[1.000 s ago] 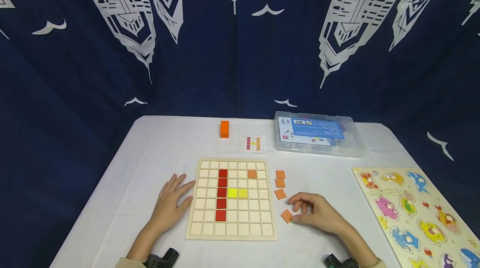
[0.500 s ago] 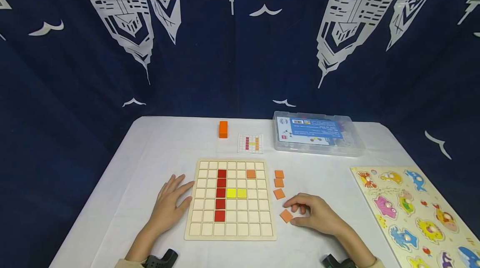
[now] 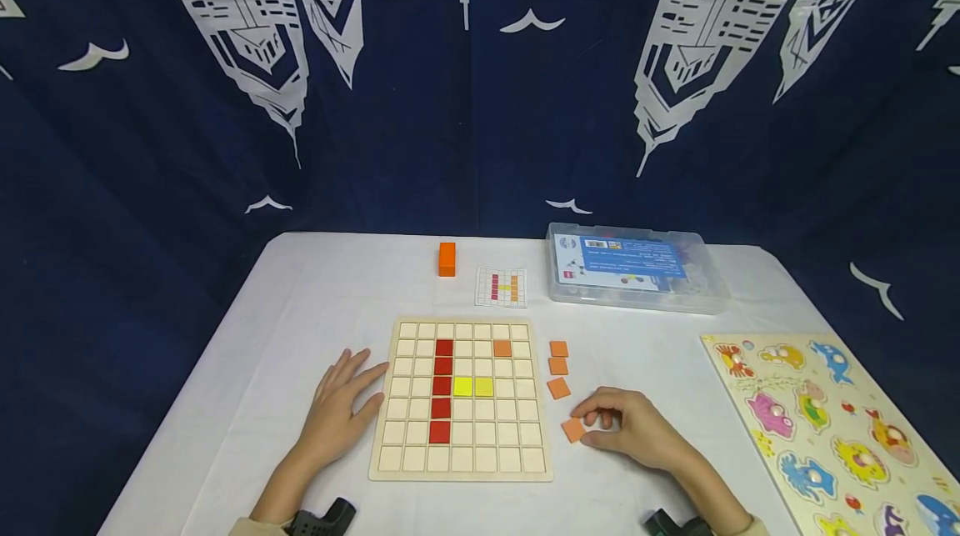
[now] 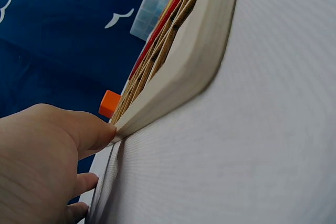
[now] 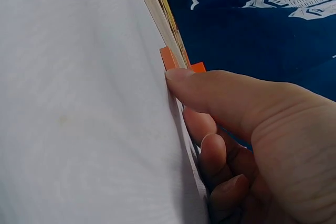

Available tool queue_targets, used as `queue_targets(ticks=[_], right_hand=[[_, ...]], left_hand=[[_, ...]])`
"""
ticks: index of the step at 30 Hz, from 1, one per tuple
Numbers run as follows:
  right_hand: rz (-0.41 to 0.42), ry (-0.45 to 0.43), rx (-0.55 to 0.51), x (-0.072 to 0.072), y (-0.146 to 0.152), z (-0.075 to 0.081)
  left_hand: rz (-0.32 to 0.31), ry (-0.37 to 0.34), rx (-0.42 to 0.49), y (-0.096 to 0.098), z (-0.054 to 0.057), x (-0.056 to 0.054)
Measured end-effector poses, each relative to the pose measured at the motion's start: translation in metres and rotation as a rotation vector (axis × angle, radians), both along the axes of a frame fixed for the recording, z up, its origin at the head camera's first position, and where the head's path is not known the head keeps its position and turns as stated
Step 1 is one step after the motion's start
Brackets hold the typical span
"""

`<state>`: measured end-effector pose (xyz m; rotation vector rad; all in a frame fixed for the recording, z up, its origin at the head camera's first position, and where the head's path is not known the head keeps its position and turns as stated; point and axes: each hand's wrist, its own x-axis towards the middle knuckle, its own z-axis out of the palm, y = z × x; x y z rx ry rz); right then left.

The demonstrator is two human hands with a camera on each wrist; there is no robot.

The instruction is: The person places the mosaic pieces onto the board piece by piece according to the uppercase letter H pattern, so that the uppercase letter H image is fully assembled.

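Observation:
A wooden grid board (image 3: 517,459) lies on the table with a column of red tiles (image 3: 441,386), two yellow tiles (image 3: 474,387) and one orange tile (image 3: 502,348) in its cells. My left hand (image 3: 337,411) rests by the board's left edge, fingers extended; in the left wrist view its thumb touches the board's rim (image 4: 173,85). To the right of the board, my right hand (image 3: 636,429) pinches a loose orange square tile (image 3: 573,430) between thumb and index finger. In the right wrist view that tile (image 5: 168,57) shows at the thumb tip. The other right fingers are curled.
Three more orange tiles (image 3: 558,367) lie in a line right of the board. Behind it are an orange block (image 3: 447,259), a small pattern card (image 3: 501,288) and a clear plastic case (image 3: 637,268). An animal puzzle board (image 3: 832,428) lies at the right.
My right index finger has come down onto the loose orange tile, which has turned slightly and is now pinched. The left hand has stayed still.

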<state>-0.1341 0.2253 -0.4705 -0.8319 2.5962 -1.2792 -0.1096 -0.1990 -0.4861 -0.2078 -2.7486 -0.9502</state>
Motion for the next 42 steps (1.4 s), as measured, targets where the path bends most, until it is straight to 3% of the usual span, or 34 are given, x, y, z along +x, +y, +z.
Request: queue_targets(ticks=[13, 22, 33, 42], right_hand=[[-0.159, -0.04, 0.022, -0.003, 0.001, 0.011], [-0.262, 0.015, 0.087, -0.016, -0.003, 0.027], [-0.248, 0.07, 0.068, -0.037, -0.027, 0.046], [-0.207, 0.035, 0.05, -0.048, -0.053, 0.051]], left_hand=[[0.002, -0.021, 0.003, 0.0, 0.002, 0.002], [0.005, -0.027, 0.01, 0.001, 0.004, 0.002], [-0.002, -0.009, 0.004, 0.0, 0.0, 0.0], [0.005, 0.003, 0.015, 0.001, -0.001, 0.001]])
